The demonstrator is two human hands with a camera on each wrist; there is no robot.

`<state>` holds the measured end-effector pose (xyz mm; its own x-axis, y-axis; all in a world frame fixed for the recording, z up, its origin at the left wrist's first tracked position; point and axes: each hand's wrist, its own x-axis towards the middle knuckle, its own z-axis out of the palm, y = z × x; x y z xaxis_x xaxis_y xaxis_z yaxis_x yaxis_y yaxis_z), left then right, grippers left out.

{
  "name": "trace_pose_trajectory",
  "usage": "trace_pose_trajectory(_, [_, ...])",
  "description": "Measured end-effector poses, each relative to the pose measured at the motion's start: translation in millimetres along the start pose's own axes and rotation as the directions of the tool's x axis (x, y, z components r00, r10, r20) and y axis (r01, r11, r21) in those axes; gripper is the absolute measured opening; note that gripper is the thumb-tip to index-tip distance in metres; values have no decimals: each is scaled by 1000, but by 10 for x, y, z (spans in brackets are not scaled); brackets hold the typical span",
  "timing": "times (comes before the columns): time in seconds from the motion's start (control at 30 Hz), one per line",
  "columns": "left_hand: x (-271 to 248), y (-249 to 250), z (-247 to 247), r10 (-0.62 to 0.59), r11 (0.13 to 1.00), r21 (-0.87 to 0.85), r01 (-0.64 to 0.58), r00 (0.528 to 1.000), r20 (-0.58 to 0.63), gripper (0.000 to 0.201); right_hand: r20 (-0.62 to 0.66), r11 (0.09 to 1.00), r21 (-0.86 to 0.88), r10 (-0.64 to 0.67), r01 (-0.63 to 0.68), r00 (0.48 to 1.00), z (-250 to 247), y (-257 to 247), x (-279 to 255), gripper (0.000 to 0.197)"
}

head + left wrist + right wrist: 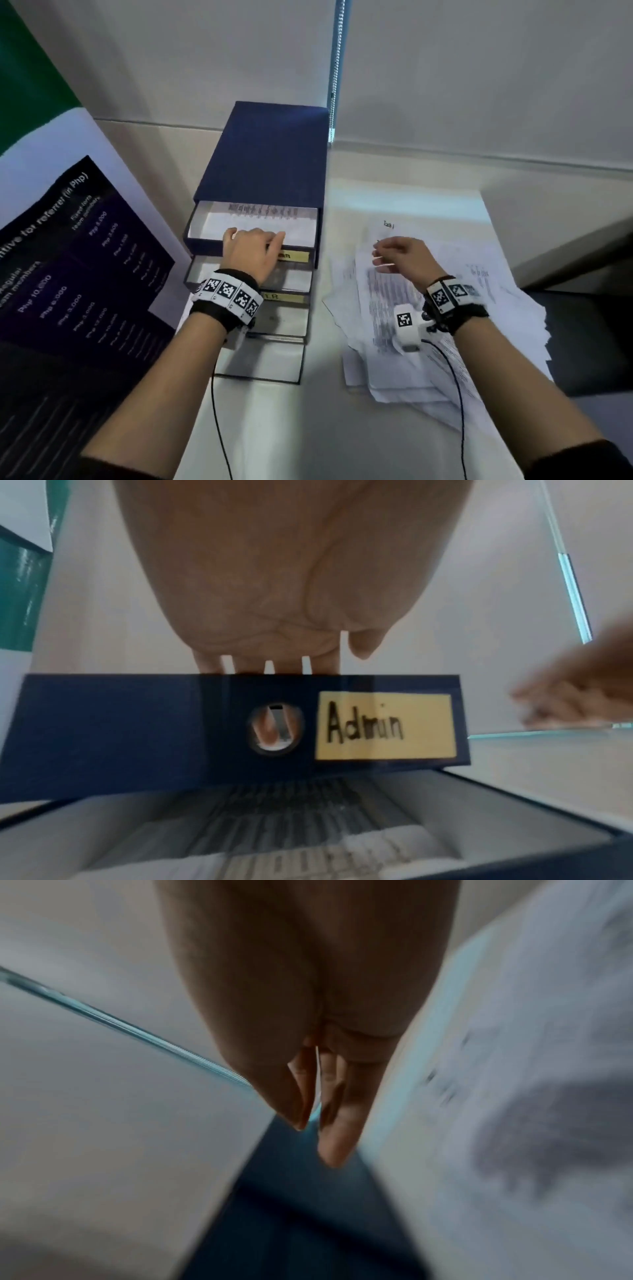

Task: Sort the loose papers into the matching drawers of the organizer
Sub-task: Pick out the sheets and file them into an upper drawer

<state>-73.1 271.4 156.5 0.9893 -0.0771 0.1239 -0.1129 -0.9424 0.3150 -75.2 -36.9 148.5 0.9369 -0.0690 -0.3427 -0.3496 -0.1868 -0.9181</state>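
The blue drawer organizer (267, 150) stands mid-desk with its drawers pulled out in steps. Printed sheets (267, 219) lie in the top drawer (202, 240), whose yellow label (385, 725) reads "Admin". My left hand (253, 245) grips that drawer's front panel (137, 723), fingers hooked over the rim and one fingertip (270, 729) showing through the pull hole. To the right lies a loose pile of papers (462, 342). My right hand (400, 257) hovers just above the pile's far left part, fingers relaxed, with nothing in it; the right wrist view is blurred.
A second drawer (291, 279) with papers (274, 818) sits below, then two lower drawers (284, 318). A large poster board (68, 257) leans at the left beside the organizer. A blind cord (337, 68) hangs behind. A dark surface (582, 325) borders the desk on the right.
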Motion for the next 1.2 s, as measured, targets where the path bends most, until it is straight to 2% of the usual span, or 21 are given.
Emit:
trace_pose_trajectory(0.03, [8, 106, 19, 27, 997, -73, -31, 998, -51, 43, -62, 981, -189, 37, -48, 997, -265, 222, 9, 9])
trace_pose_trajectory(0.07, [0, 235, 36, 62, 982, -171, -81, 992, -112, 35, -106, 910, -397, 87, -122, 991, -520, 460, 24, 11])
trace_pose_trajectory(0.13, [-67, 567, 59, 127, 900, -398, -176, 981, -145, 23, -202, 673, -676, 224, -301, 954, -939, 894, 0, 39])
trace_pose_trajectory(0.2, [-143, 929, 152, 216, 808, -561, -181, 976, -5, 18, -288, 538, -718, 349, -442, 892, -1221, 1271, -63, 82])
trace_pose_trajectory(0.27, [-190, 1229, 358, 311, 787, -599, -151, 934, 174, 17, -324, 471, -732, 396, -493, 859, -1389, 1573, -97, 116])
trace_pose_trajectory(0.3, [-199, 1347, 496, 332, 795, -592, -131, 911, 244, 16, -327, 448, -747, 395, -490, 859, -1451, 1699, -104, 126])
trace_pose_trajectory(0.4, [-283, 1562, 1021, 253, 864, -503, 11, 855, 453, 13, -345, 340, -820, 348, -460, 872, -1547, 1923, -142, 128])
trace_pose_trajectory(0.47, [-387, 1646, 1365, 137, 917, -380, 123, 796, 589, 22, -334, 321, -839, 337, -440, 881, -1572, 1944, -184, 113])
trace_pose_trajectory(0.53, [-532, 1682, 1685, 8, 941, -241, 237, 698, 716, 46, -255, 307, -881, 336, -361, 907, -1590, 1954, -190, 87])
trace_pose_trajectory(0.57, [-605, 1703, 1795, -44, 938, -194, 286, 655, 754, 57, -204, 320, -895, 324, -310, 924, -1578, 1935, -195, 72])
trace_pose_trajectory(0.63, [-736, 1735, 1973, -103, 918, -167, 359, 623, 776, 70, -89, 389, -900, 278, -197, 956, -1513, 1877, -224, 49])
trace_pose_trajectory(0.7, [-805, 1762, 2057, -163, 866, -207, 454, 650, 742, 74, 12, 582, -803, 239, -133, 971, -1442, 1812, -251, 38])
trace_pose_trajectory(0.77, [-828, 1732, 2064, -228, 787, -271, 554, 670, 707, 72, 75, 787, -610, 176, -95, 982, -1413, 1708, -252, 35])
trace_pose_trajectory(0.83, [-811, 1671, 2049, -262, 654, -401, 641, 690, 675, 68, 89, 877, -481, 35, 12, 995, -1443, 1544, -238, 41])
trace_pose_trajectory(0.87, [-809, 1638, 2035, -282, 542, -479, 691, 686, 671, 62, 92, 889, -453, -28, 66, 995, -1468, 1454, -223, 44])
trace_pose_trajectory(0.93, [-795, 1657, 1889, -293, 396, -568, 722, 685, 667, 27, 84, 894, -431, -94, 121, 992, -1488, 1261, -216, 52])
trace_pose_trajectory(0.97, [-786, 1665, 1831, -305, 393, -574, 719, 690, 656, 25, 73, 897, -429, -87, 110, 994, -1487, 1196, -211, 53])
trace_pose_trajectory(1.03, [-768, 1697, 1685, -299, 386, -627, 676, 735, 608, 32, 46, 886, -463, -22, 41, 999, -1476, 1128, -232, 49])
trace_pose_trajectory(1.13, [-687, 1759, 1417, -298, 368, -762, 533, 844, 446, 25, 26, 888, -461, 17, -3, 1000, -1470, 1081, -342, 27])
trace_pose_trajectory(1.17, [-644, 1783, 1317, -280, 329, -808, 489, 868, 411, 23, 7, 899, -437, 2, 1, 1000, -1475, 1065, -371, 28])
trace_pose_trajectory(1.2, [-596, 1822, 1157, -277, 313, -833, 457, 882, 380, 31, -22, 912, -410, -19, 8, 1000, -1478, 1021, -402, 45])
